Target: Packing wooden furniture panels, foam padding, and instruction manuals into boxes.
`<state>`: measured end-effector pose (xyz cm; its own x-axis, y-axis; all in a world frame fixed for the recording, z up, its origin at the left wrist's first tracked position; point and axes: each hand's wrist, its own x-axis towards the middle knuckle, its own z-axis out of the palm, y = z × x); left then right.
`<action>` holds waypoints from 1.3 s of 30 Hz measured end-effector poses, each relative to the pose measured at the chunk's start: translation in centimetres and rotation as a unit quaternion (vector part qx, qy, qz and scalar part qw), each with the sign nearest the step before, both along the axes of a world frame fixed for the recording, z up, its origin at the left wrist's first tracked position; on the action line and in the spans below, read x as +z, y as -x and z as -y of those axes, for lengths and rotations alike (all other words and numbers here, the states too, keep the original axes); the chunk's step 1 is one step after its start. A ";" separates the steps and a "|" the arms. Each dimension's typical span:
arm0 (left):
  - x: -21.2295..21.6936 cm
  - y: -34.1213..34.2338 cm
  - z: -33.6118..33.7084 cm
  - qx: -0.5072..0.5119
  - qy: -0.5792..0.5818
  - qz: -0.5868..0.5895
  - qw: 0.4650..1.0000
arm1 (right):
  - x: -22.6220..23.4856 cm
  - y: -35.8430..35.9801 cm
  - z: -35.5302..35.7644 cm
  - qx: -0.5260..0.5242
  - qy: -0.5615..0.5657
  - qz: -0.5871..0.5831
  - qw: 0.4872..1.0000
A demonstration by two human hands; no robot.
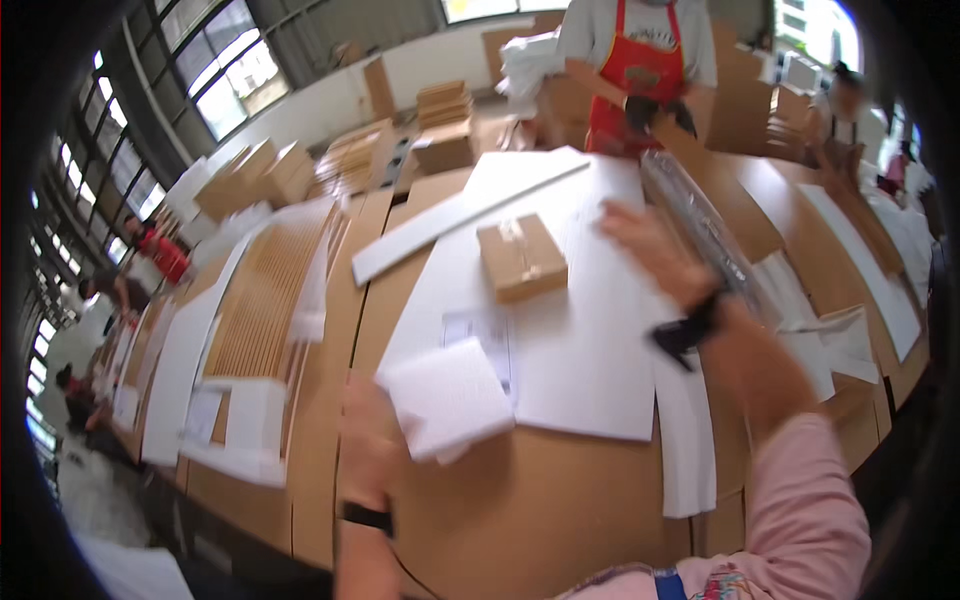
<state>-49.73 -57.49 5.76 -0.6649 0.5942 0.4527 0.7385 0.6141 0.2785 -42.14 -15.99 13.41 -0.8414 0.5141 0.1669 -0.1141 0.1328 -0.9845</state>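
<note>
**Hands at work over white sheets on a packing bench**

While my left hand [370, 440] grips a small stack of white sheets [445, 398] near the front edge of the brown bench [520, 520], I watch my right hand [650, 250] lie spread wide and flat on a large white sheet [580, 330]. Just left of those fingers sits a small taped cardboard box [521, 257]. A long clear plastic roll [700, 225] lies to the right. Across the bench stands a person in a red apron [638, 75].
</note>
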 end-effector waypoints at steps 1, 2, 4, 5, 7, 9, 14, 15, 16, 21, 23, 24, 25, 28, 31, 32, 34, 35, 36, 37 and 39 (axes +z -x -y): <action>-0.1 -1.5 -5.6 0.097 0.151 0.025 0.984 | -5.8 5.1 -4.8 -0.148 -0.305 0.090 0.936; -0.9 -1.5 -7.1 0.085 0.190 0.054 0.977 | -8.2 8.5 -3.2 -0.192 -0.279 0.139 0.931; -3.5 -0.9 -6.5 0.041 0.199 0.096 0.974 | -13.4 14.2 -4.2 -0.219 -0.209 0.263 0.916; -4.8 -0.1 -5.6 0.010 0.166 0.111 0.980 | -16.4 16.2 -4.8 -0.223 -0.180 0.311 0.906; -4.7 1.1 -2.6 -0.003 0.139 0.122 0.983 | -18.8 18.5 -4.0 -0.229 -0.191 0.372 0.879; -6.0 2.2 -0.1 0.014 0.113 0.081 0.990 | -20.3 19.0 -4.8 -0.256 -0.222 0.397 0.853; -3.9 2.2 -1.2 -0.047 0.024 0.101 0.993 | -20.2 19.9 -7.5 -0.151 -0.440 0.295 0.835; -3.3 1.7 -2.8 -0.181 -0.025 0.017 0.983 | -21.4 19.4 -7.8 -0.145 -0.436 0.304 0.834; -2.7 1.1 -4.6 -0.173 -0.017 0.023 0.984 | -21.7 19.1 -7.1 -0.122 -0.423 0.276 0.854; -6.7 2.1 -6.3 -0.122 0.232 0.034 0.964 | -19.1 16.0 -4.9 0.012 -0.574 0.259 0.777; -5.6 3.3 -5.1 -0.047 0.258 0.048 0.964 | -17.4 17.8 -5.1 -0.074 -0.565 0.112 0.814; -5.7 3.5 -4.6 -0.048 0.263 0.055 0.962 | -17.3 20.1 -5.4 -0.075 -0.541 0.109 0.831; -5.7 3.5 -3.9 -0.025 0.244 0.085 0.966 | -17.4 22.6 -5.3 -0.071 -0.514 0.107 0.848; -6.9 3.6 -1.4 0.065 0.224 0.093 0.968 | -17.9 27.2 -3.2 -0.025 -0.486 0.170 0.857; -9.3 3.7 -0.6 0.117 0.170 0.101 0.973 | -18.8 28.8 -2.3 0.077 -0.566 0.273 0.774; -9.9 3.4 -0.6 0.102 0.126 0.139 0.977 | -18.9 28.6 -2.3 0.077 -0.565 0.271 0.775; -10.4 2.7 -0.5 0.073 0.040 0.211 0.974 | -18.5 27.1 -1.3 0.072 -0.563 0.278 0.775; -10.3 2.3 -0.4 0.061 0.000 0.245 0.968 | -18.7 25.6 -0.8 0.085 -0.558 0.281 0.776; -10.1 2.2 -0.6 0.054 -0.041 0.268 0.961 | -18.9 24.0 -0.3 0.073 -0.562 0.262 0.781; -10.7 2.9 -2.5 0.029 -0.016 0.211 0.977 | -19.4 21.6 -0.4 0.052 -0.571 0.256 0.778; -12.0 4.9 -6.5 0.029 0.043 0.173 0.983 | -20.1 15.4 -0.1 0.017 -0.591 0.229 0.773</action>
<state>-54.59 -50.97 -6.25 -0.8046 0.5766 0.1421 0.5710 0.6854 0.4519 -57.58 -15.88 -6.65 -0.9613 0.2060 0.1831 0.1869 0.9755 -0.1162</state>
